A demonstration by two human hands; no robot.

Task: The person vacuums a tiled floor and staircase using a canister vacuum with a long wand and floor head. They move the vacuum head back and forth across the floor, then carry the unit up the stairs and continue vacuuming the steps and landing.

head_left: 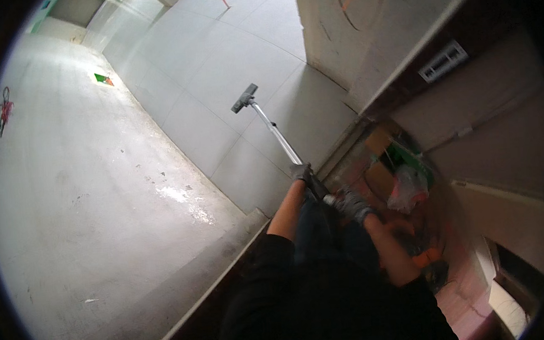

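A vacuum cleaner wand [276, 131] runs from my hands out over the grey floor tiles, its silver tube ending in a dark, wide floor head [244, 99] on the tiles. My left hand [300, 172], in a grey glove, is wrapped round the tube's lower part. Nearer to me, my right hand [352, 204], gloved as well, closes round the dark handle end of the wand. Part of the handle is hidden by my hands, and the right hand looks slightly blurred.
A plastered wall [117, 179] with an open green box [103, 79] stretches along the left. Cardboard and a clear plastic bag [409, 189] lie to the right of my right hand, above an orange and black machine [427, 258]. A wall corner [326, 42] juts in at upper right.
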